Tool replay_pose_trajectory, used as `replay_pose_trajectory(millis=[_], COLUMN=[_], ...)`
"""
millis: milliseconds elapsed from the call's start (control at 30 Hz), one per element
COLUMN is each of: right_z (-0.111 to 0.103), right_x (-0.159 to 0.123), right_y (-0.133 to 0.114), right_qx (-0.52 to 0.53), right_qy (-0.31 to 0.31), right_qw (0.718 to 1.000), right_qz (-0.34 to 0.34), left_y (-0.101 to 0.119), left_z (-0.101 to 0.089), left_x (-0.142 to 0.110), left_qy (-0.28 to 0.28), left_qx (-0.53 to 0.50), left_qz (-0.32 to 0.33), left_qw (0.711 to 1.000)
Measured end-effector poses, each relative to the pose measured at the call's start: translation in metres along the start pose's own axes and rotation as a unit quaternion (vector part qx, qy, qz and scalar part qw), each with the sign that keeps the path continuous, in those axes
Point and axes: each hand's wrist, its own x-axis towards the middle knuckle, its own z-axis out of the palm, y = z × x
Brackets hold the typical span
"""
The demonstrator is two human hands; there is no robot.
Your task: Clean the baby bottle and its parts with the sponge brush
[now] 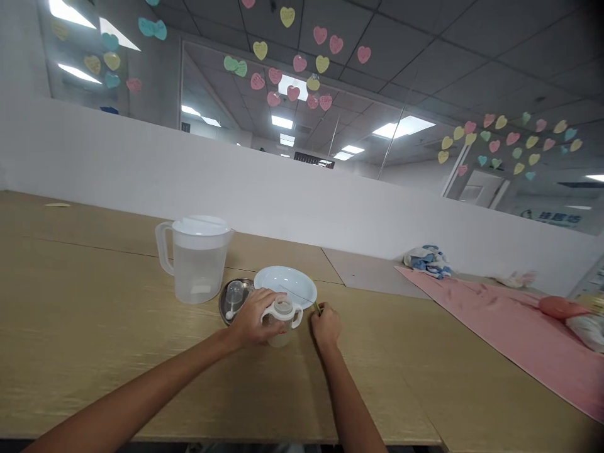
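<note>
My left hand [255, 316] is wrapped round a small clear baby bottle with white side handles [283, 318], standing upright on the wooden table [94, 314]. My right hand [325, 325] is closed in a pinch on a thin rod-like tool [302, 297] whose far end reaches over a white bowl [285, 284] just behind the bottle. A small metal dish [224, 301] left of the bowl holds a clear cap and a small white piece. A lidded clear plastic jug [197, 258] with water stands to the left.
A pink cloth [495, 321] covers the table's right side, with crumpled blue-white fabric [427, 260] at its far end and pink and white items at the far right. A white partition wall [283, 195] runs behind the table.
</note>
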Motion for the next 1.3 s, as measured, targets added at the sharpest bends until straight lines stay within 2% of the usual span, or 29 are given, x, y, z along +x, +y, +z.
replay_pose_trajectory(millis=[167, 300, 400, 500, 633, 700, 767, 833, 900, 1000, 1067, 1167, 1300], right_z=[0.000, -0.001, -0.001, 0.000, 0.001, 0.000, -0.002, -0.003, -0.004, -0.003, -0.002, -0.002, -0.004], right_x=[0.000, 0.000, -0.001, -0.001, -0.002, -0.003, -0.003, -0.005, -0.008, -0.012, -0.014, -0.016, -0.016], right_y=[-0.001, -0.003, -0.003, -0.003, -0.005, -0.006, -0.007, -0.009, -0.010, -0.012, -0.013, -0.014, -0.015], right_qx=[-0.016, -0.026, -0.034, -0.030, -0.009, 0.014, 0.051, 0.096, 0.136, 0.169, 0.182, 0.199, 0.206], right_qy=[-0.003, -0.010, -0.016, -0.018, -0.004, 0.021, 0.048, 0.068, 0.083, 0.105, 0.112, 0.106, 0.095], right_qw=[1.000, 0.999, 0.999, 0.999, 1.000, 0.999, 0.997, 0.992, 0.984, 0.970, 0.959, 0.945, 0.940], right_qz=[-0.016, -0.019, -0.019, -0.025, -0.026, -0.021, -0.022, -0.038, -0.074, -0.142, -0.184, -0.236, -0.254], left_y=[-0.010, -0.006, -0.001, 0.000, -0.009, -0.019, -0.031, -0.043, -0.053, -0.061, -0.062, -0.061, -0.059], left_z=[0.008, 0.009, 0.009, 0.010, 0.005, -0.001, -0.008, -0.014, -0.017, -0.013, -0.008, -0.004, -0.006], left_x=[-0.006, -0.009, -0.010, -0.013, -0.015, -0.013, -0.009, -0.007, -0.006, -0.009, -0.011, -0.012, -0.010], left_qy=[0.018, 0.012, -0.010, -0.006, 0.061, 0.113, 0.138, 0.118, 0.062, -0.032, -0.066, -0.070, -0.055], left_qx=[0.025, 0.022, 0.014, -0.006, -0.038, -0.041, -0.036, -0.017, 0.022, 0.088, 0.113, 0.119, 0.111], left_qz=[-0.031, -0.053, -0.050, -0.051, -0.059, -0.111, -0.172, -0.209, -0.227, -0.239, -0.250, -0.259, -0.260], left_qw=[0.999, 0.998, 0.999, 0.999, 0.996, 0.987, 0.975, 0.971, 0.972, 0.967, 0.959, 0.956, 0.958])
